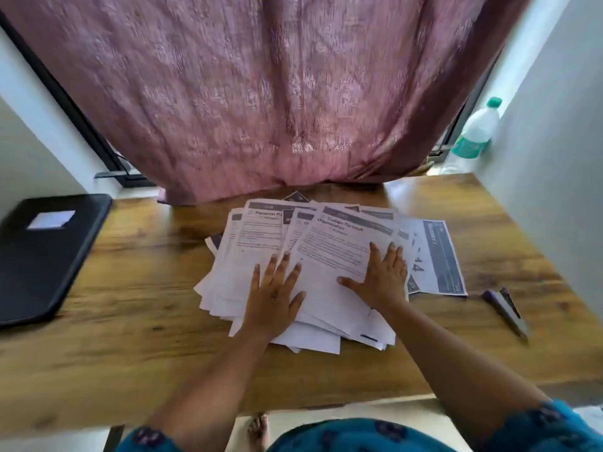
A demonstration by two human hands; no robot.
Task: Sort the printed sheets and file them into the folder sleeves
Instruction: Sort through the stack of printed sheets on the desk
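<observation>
Mid-frame on the surface [130, 347], left hand [272, 301] and right hand [381, 278] press flat, fingers spread, gripping nothing, on the printed sheets [332, 252]: light, floppy, slippery, so I'd pinch one corner.

wooden table [130, 340] | pink curtain [261, 93] hanging behind, hem on table's far edge | plastic water bottle [476, 135], green cap, on sill at far right | stapler [507, 309] lying on table, right side | grey walls [561, 125] on both sides
</observation>
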